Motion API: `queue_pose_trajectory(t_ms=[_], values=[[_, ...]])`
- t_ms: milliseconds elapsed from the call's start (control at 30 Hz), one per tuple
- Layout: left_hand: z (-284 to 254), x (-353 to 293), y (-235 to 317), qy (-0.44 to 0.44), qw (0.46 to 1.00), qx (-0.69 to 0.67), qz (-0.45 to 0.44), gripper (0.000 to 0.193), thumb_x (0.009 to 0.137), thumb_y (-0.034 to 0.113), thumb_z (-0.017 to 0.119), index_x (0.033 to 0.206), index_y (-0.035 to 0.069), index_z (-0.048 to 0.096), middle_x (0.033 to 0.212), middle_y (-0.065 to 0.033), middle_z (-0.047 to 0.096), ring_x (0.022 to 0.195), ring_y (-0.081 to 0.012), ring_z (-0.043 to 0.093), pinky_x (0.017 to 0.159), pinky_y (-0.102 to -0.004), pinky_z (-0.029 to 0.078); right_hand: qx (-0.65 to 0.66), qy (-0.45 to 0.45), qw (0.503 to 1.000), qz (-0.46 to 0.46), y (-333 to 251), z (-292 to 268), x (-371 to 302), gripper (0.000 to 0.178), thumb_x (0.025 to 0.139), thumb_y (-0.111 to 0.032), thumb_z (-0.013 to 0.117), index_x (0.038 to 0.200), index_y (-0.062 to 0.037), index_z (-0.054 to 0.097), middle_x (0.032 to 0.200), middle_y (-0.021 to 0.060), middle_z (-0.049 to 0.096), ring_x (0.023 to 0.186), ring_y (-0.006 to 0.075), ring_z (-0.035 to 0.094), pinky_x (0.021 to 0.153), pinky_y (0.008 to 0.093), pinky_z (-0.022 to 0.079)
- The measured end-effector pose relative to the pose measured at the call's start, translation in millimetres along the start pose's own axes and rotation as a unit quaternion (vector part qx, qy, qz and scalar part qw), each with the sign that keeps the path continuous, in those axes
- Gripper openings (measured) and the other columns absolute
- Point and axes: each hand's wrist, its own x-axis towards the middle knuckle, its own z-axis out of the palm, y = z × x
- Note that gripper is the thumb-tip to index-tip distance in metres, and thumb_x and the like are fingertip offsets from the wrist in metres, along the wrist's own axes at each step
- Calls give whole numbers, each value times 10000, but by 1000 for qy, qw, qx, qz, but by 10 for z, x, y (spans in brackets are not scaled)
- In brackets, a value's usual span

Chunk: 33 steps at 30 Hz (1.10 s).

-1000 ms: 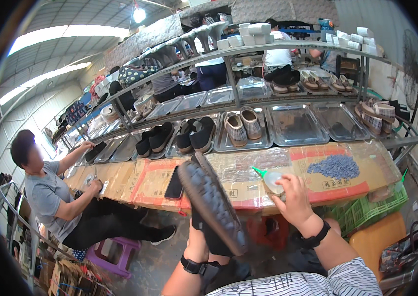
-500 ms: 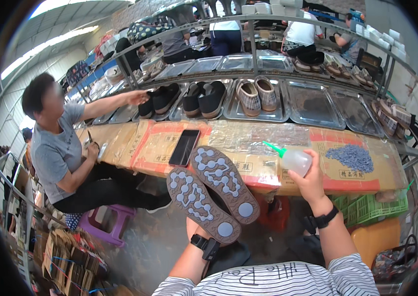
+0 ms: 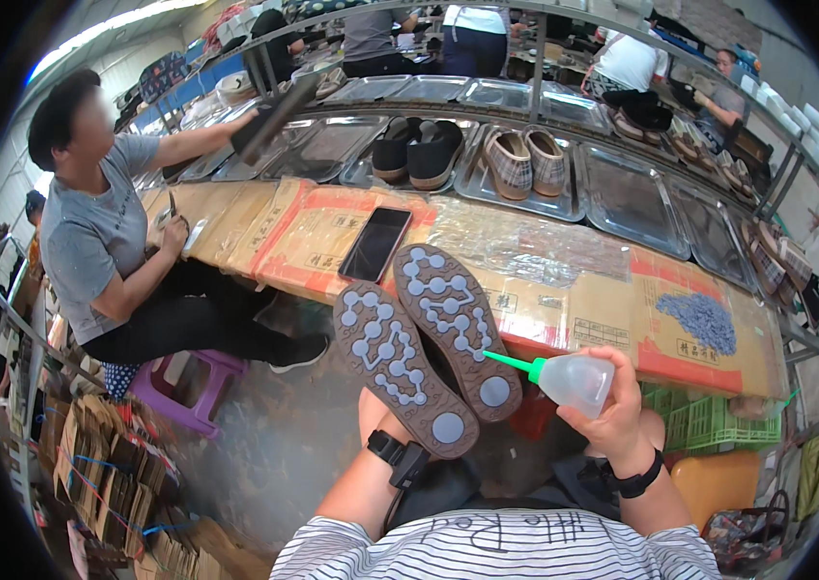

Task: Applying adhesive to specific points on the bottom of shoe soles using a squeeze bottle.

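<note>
My left hand [image 3: 376, 418] holds a pair of shoes from behind, most of its fingers hidden by them. Their brown soles face me, the left shoe [image 3: 400, 372] overlapping the right shoe [image 3: 460, 324]; both soles carry blue-grey dots joined by bars. In my right hand [image 3: 614, 406] is a translucent squeeze bottle [image 3: 575, 384], my fingers wrapped around it. Its long green nozzle [image 3: 516, 362] points left, the tip at the right shoe's sole; whether it touches, I cannot tell.
A cardboard-covered bench [image 3: 564, 314] bears a phone [image 3: 375, 244] and a pile of small blue pieces [image 3: 699, 322]. Behind stand metal trays [image 3: 633, 198], black shoes [image 3: 417, 153] and plaid shoes [image 3: 527, 162]. At left, a co-worker [image 3: 105, 222] sits on a purple stool [image 3: 177, 396], holding a blurred dark object.
My right hand has brought the bottle down and left, from over the bench to the right shoe's sole. The co-worker's outstretched hand now lifts a dark object; the leftmost black shoes have left their tray.
</note>
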Motion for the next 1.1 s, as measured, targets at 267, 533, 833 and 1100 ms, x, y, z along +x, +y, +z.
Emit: queue_pose_trajectory(t_ms=[267,533,833,1100], values=[[-22,54,46,-38,999,20,-15,511,1019,422,383,1415,101,418,1384,-37,493,1216,-222,507,1021,-413,439,82,199,976,44,322,-452,301,650,774,-47,740,1300,-65,359,1198,91,534,1091,179,552,889,346,502],[217,10,121,-117,989,81,-40,477,1021,377,386,1388,77,437,1321,-62,539,1135,-218,559,958,-381,483,440,271,851,97,804,-1185,425,401,868,-259,642,1199,-67,520,1028,65,623,798,191,602,673,293,489],[1119,1205,-218,-96,822,553,96,174,902,143,642,885,-23,689,767,-54,682,659,-119,591,618,-285,485,519,332,788,14,890,-1201,297,407,873,-341,626,1157,-60,548,960,53,629,740,185,579,634,290,453],[2237,2881,-640,-139,800,530,246,287,925,23,584,1190,-87,573,907,-114,690,730,-166,677,652,-246,545,521,334,785,12,857,-1180,306,407,833,-325,656,1118,-50,567,913,60,636,739,193,582,634,314,440]])
